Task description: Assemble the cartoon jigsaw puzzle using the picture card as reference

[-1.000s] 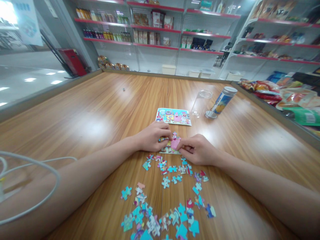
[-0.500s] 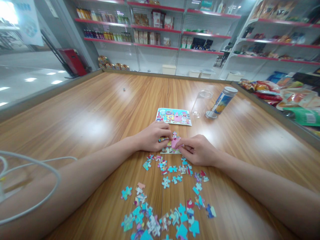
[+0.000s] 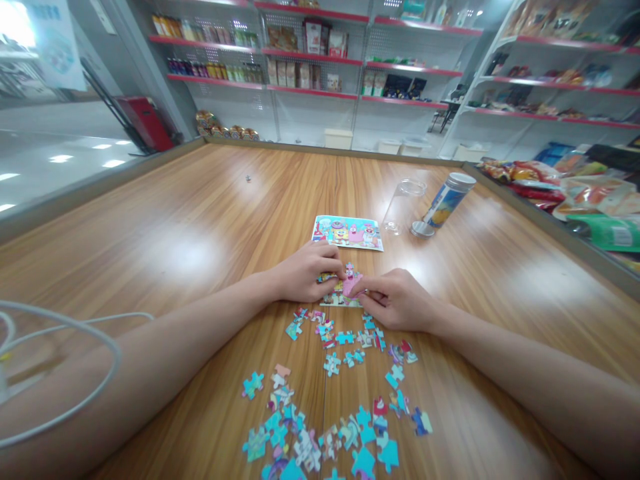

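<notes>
A small joined patch of puzzle [image 3: 345, 288], pink in the middle, lies on the wooden table [image 3: 200, 220]. My left hand [image 3: 303, 272] rests on its left side, fingertips pressing the pieces. My right hand [image 3: 397, 300] pinches the pink piece at its right edge. Several loose puzzle pieces [image 3: 330, 400], mostly turquoise, are scattered on the table between my forearms. Beyond the hands lies the cartoon reference picture [image 3: 347, 232].
A clear empty tube [image 3: 403, 203] and a printed tube with a white lid [image 3: 445, 200] lie at the right rear. A white cable [image 3: 65, 333] crosses my left forearm. Snack bags [image 3: 575, 190] fill a bin right of the table. Shop shelves stand behind.
My right hand has edged slightly left against the pink piece. Otherwise both hands and the pieces stay as they were.
</notes>
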A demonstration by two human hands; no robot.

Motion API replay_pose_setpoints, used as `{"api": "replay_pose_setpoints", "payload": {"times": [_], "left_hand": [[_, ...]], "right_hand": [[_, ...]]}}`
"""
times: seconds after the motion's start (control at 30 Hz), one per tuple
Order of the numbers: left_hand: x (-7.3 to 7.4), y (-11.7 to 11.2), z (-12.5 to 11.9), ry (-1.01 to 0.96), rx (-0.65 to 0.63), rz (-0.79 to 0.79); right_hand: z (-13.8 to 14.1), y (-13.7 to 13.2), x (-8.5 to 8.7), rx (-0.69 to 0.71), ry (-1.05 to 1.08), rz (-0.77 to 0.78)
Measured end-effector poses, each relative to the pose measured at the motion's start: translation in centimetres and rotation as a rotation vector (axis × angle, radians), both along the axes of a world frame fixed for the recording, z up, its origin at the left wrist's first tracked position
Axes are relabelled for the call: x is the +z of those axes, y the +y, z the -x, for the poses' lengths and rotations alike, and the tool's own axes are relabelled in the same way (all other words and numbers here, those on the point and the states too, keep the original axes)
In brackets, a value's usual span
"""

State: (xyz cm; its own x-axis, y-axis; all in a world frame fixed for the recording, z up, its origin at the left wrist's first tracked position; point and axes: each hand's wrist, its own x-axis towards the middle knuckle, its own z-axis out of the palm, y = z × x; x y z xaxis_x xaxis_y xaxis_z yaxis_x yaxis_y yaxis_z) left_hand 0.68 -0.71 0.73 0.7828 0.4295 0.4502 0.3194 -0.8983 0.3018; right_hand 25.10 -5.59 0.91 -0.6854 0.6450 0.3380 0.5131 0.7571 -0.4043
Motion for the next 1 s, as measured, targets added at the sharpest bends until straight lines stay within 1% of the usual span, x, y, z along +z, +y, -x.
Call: {"api": "replay_pose_setpoints", "payload": {"times": [0.2,0.37,0.77,1.0], "left_hand": [[-0.07,0.03,0.03,-0.005,-0.002,-0.004],[-0.12,0.06,0.05,0.007,0.003,-0.005],[-0.16,0.12,0.01,-0.014,-0.016,-0.017],[-0.16,0.11,0.03,-0.002,-0.004,-0.013]], "right_hand": [[-0.04,0.02,-0.07,-0.033,-0.004,-0.011],[-0.14,0.11,-0.33,0.0,0.007,-0.051],[-0.03,-0.05,0.12,0.014,0.018,0.042],[0.16,-0.03,0.32,-0.004,-0.001,0.019]]}}
